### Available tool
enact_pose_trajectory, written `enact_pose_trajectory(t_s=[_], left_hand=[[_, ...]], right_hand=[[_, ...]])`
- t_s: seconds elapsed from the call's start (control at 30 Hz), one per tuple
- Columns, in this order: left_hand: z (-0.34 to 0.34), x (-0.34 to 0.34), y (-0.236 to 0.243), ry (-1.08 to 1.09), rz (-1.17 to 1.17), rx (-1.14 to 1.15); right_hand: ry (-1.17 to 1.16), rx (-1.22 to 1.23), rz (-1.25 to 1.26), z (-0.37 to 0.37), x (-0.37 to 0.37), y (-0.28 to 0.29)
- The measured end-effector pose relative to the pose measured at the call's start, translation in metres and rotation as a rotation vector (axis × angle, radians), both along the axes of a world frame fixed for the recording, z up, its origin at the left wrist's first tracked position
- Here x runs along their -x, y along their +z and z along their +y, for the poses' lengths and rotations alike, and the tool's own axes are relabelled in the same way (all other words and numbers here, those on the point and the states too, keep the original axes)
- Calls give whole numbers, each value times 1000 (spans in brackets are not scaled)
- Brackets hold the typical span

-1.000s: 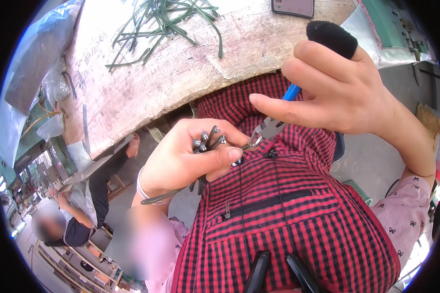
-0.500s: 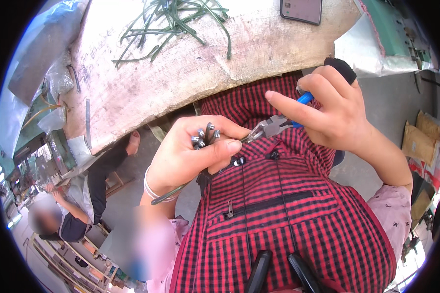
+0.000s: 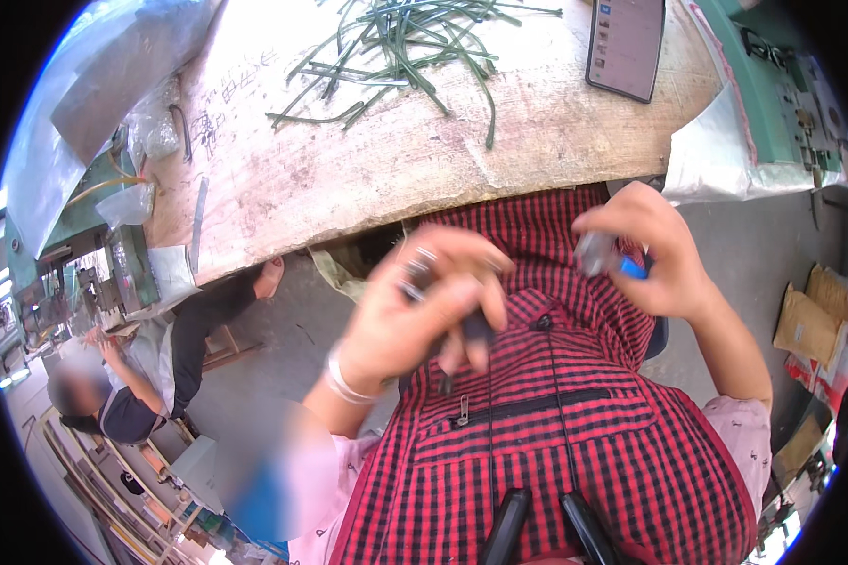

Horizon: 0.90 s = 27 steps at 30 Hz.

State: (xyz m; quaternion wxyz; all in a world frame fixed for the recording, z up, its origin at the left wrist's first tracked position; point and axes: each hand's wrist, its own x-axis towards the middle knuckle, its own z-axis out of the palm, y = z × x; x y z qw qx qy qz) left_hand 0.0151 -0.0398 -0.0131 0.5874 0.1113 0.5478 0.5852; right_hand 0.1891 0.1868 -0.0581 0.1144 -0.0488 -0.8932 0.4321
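My left hand [image 3: 400,330] is closed in front of my red-and-black checked apron [image 3: 575,443], blurred by motion. In it is a bunch of short cords, whose shiny metal-looking ends [image 3: 417,275] show between thumb and fingers. My right hand [image 3: 664,250] is wrapped round blue-handled pliers [image 3: 594,254]. The jaws are smeared and apart from the left hand; whether they are open or shut is unclear. Beyond both hands, a loose pile of thin dark green cords [image 3: 405,71] lies on the worn table.
A phone [image 3: 625,47] lies on the table [image 3: 349,179] at the far right. Green machinery [image 3: 782,85] stands beyond it. Plastic bags [image 3: 151,122] and a grey strip [image 3: 200,224] are at the left. Another person [image 3: 141,395] sits at lower left. Brown packages [image 3: 806,315] are at right.
The pliers have come away from the cord at my left fingertips, and my hands are farther apart. The whole view has shifted, so the table shows lower and more to the right.
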Motion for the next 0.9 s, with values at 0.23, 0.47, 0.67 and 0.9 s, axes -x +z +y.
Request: enact_pose_trajectory(t_s=[0.23, 0.47, 0.67, 0.9], left_hand=[[12, 175, -59, 186, 1884, 744], [23, 196, -39, 9, 1222, 737], [1, 180, -18, -83, 1105, 610], [-8, 32, -12, 162, 448, -2]], right_hand=[[-191, 333, -251, -19, -12, -15], [-222, 592, -243, -33, -21, -27], [-162, 1462, -493, -15, -13, -56], [-305, 229, -307, -38, -8, -8]])
